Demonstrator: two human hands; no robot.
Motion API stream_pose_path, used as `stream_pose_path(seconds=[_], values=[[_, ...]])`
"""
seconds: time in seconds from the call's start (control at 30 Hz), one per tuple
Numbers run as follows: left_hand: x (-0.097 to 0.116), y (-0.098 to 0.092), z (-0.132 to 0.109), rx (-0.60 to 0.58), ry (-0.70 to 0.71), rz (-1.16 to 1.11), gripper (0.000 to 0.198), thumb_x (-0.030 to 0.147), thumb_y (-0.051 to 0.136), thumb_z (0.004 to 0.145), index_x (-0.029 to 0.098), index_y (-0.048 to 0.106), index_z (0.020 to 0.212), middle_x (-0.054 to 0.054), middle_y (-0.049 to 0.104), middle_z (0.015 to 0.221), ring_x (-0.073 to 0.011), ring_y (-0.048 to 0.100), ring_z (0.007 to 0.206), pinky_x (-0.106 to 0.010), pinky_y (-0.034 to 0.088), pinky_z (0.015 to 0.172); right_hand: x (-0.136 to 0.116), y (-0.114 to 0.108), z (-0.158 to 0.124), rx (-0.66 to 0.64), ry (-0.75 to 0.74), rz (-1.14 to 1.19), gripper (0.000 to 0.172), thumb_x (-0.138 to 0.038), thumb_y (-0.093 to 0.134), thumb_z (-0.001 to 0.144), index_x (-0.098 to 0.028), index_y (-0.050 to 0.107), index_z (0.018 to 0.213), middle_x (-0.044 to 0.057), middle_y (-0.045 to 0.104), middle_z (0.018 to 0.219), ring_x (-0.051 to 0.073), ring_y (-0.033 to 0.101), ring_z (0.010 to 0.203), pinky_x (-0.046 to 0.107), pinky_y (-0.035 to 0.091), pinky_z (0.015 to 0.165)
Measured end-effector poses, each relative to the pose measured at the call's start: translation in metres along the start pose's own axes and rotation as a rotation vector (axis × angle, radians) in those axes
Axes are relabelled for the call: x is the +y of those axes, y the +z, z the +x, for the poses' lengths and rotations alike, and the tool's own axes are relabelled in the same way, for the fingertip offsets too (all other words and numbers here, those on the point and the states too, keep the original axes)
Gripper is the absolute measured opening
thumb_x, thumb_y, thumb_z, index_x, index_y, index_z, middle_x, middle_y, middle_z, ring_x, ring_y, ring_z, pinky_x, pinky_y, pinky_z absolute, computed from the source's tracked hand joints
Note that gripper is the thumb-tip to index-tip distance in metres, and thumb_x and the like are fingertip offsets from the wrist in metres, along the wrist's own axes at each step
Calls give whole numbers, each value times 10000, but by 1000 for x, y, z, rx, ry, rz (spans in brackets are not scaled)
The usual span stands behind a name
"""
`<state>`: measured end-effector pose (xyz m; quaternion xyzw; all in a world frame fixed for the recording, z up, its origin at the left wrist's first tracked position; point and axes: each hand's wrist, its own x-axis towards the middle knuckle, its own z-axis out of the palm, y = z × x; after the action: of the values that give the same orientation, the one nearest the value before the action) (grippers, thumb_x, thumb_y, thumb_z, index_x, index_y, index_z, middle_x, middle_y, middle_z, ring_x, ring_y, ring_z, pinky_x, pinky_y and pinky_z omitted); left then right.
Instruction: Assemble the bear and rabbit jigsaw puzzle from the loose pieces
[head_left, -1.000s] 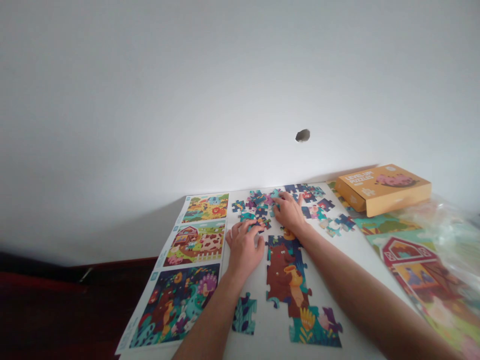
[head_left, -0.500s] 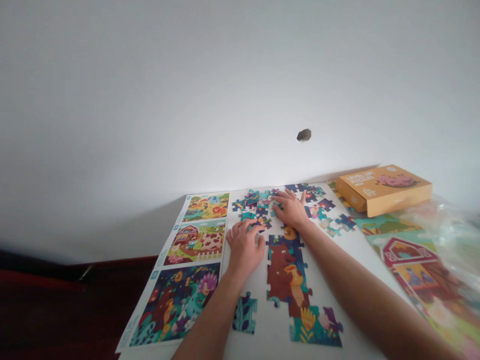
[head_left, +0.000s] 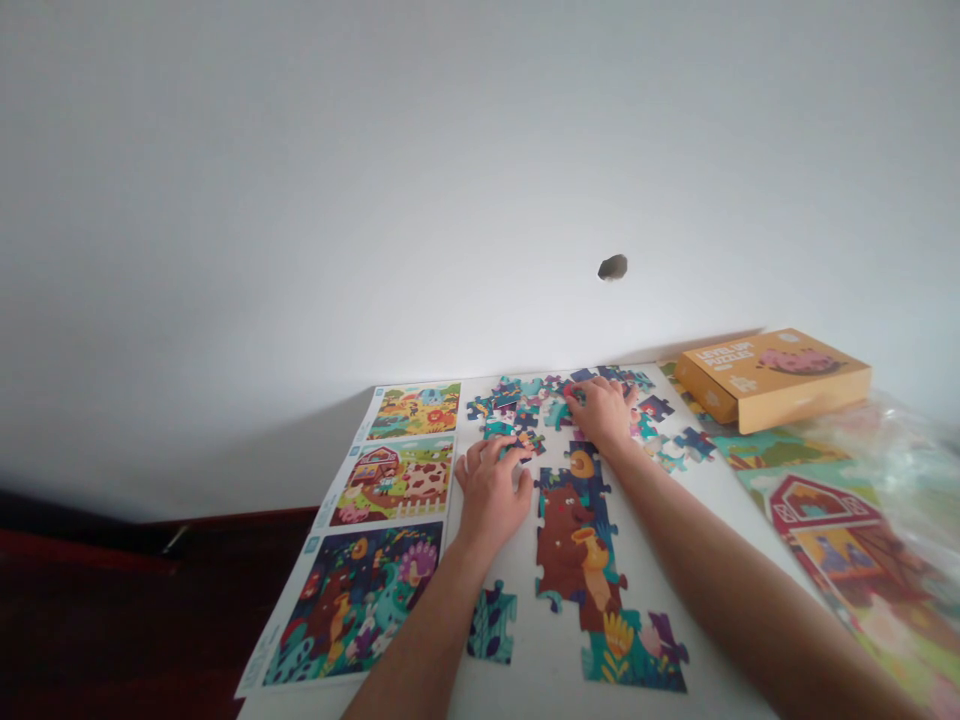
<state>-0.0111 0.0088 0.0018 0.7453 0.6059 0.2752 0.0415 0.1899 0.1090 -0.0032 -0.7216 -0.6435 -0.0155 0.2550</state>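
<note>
My left hand point(head_left: 491, 495) rests low over the white table, fingers apart and slightly bent, its fingertips at the near edge of a heap of loose jigsaw pieces point(head_left: 517, 405). Farther back, my right hand point(head_left: 606, 412) reaches over more loose pieces with its fingers spread and curved down; what lies under the fingertips is partly hidden. Between my forearms lies a joined puzzle section point(head_left: 562, 550) with a brown bear and a honey pot, and flowers at its lower end. A separate teal leafy piece point(head_left: 492, 625) sits beside my left forearm.
On the left lies a reference sheet point(head_left: 300, 590) with several printed pictures. An orange puzzle box point(head_left: 780, 375) stands at the back right, near clear plastic wrapping point(head_left: 907, 460) and a farm-picture sheet point(head_left: 847, 540). A wall with a hole point(head_left: 613, 267) rises behind the table.
My right hand has moved right across the loose pieces, uncovering some it covered before. My left hand has stayed almost where it was. The joined section has not visibly changed.
</note>
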Motion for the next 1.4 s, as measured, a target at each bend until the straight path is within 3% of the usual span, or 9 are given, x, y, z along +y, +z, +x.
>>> stream_pose_path(seconds=[0.17, 0.33, 0.47, 0.63, 0.87, 0.97, 1.1, 1.3, 1.4], values=[[1, -1, 0, -1, 2, -4, 262, 185, 585, 837, 329, 719, 1011, -1, 655, 1246, -287, 518, 1193, -510, 334, 1043, 3, 0, 0, 88, 105, -57, 293, -274, 500, 883, -251, 753, 1030, 128, 651, 1177, 335, 507, 1138, 646, 156, 1098], [2, -2, 0, 1, 13, -3, 259, 187, 590, 834, 325, 716, 1013, -3, 653, 1250, -285, 520, 1190, -503, 334, 1048, -3, -1, -1, -45, -87, 12, 369, -331, 439, 944, -295, 688, 1214, 52, 512, 1463, 334, 364, 1358, 658, 150, 1128], [2, -2, 1, -2, 13, 0, 260, 188, 590, 833, 319, 720, 1016, -13, 653, 1247, -288, 517, 1193, -496, 339, 1051, -9, -1, -4, -197, -202, 42, 401, -447, 446, 961, -322, 636, 1292, 40, 526, 1458, 341, 333, 1399, 701, 110, 1129], [2, -3, 1, 1, 5, 3, 267, 183, 588, 831, 320, 718, 1020, -7, 654, 1248, -290, 512, 1200, -498, 333, 1065, -11, 0, -5, -175, -184, 27, 405, -447, 443, 972, -299, 631, 1299, 63, 485, 1494, 344, 342, 1403, 710, 103, 1128], [0, 1, 1, 7, 14, 12, 268, 194, 585, 838, 328, 716, 1029, 2, 655, 1251, -289, 517, 1193, -498, 338, 1058, -16, -2, -7, -256, -278, 63, 424, -439, 421, 989, -303, 565, 1364, 62, 500, 1486, 324, 340, 1416, 705, 96, 1132], [-1, 1, 1, 8, 26, 19, 260, 197, 589, 835, 320, 721, 1023, -9, 653, 1253, -293, 512, 1198, -501, 343, 1054, -21, -1, -10, -206, -254, 54, 428, -428, 404, 995, -282, 561, 1366, 79, 457, 1518, 309, 329, 1424, 659, 126, 1149], [2, -4, 0, -11, 109, -13, 230, 203, 585, 843, 304, 723, 997, -12, 642, 1281, -288, 491, 1241, -499, 325, 1088, -25, 3, -13, -89, -109, -25, 521, -464, 414, 985, -180, 512, 1411, 180, 384, 1545, 361, 288, 1437, 635, 158, 1143], [8, -9, -3, -148, 308, -126, 230, 204, 579, 856, 306, 720, 1007, 11, 641, 1293, -273, 451, 1294, -519, 253, 1141, -24, 7, -11, -196, -359, 71, 487, -389, 363, 1009, -176, 503, 1423, 141, 401, 1537, 289, 322, 1431, 455, 258, 1163], [8, -9, -3, -191, 349, -157, 224, 227, 603, 847, 290, 718, 1028, -1, 649, 1279, -291, 448, 1294, -549, 223, 1142, -24, 7, -10, -131, -269, 50, 464, -348, 376, 998, -159, 537, 1390, 159, 430, 1510, 319, 330, 1417, 514, 222, 1169]])
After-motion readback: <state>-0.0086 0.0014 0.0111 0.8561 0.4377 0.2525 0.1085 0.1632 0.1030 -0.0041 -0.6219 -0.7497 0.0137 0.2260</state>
